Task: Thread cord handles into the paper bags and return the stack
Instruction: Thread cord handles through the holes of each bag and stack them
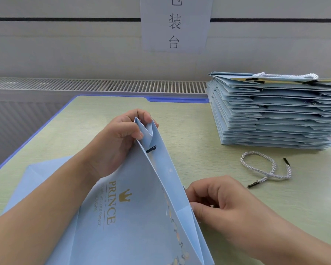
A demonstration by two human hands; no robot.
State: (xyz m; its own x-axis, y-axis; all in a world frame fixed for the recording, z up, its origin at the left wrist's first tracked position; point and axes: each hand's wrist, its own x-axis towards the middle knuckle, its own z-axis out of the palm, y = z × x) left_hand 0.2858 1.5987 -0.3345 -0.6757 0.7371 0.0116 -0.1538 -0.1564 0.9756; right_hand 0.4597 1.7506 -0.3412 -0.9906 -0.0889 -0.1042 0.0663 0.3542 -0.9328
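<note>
At frame centre, the left hand pinches the pale blue paper bag's gusset; the right hand pinches its edge. Best to hold the mouth steady while feeding the black cord tip.

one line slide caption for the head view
Left hand pinches a blue paper bag while right hand works its edge; spare cord beside the stack.
</note>
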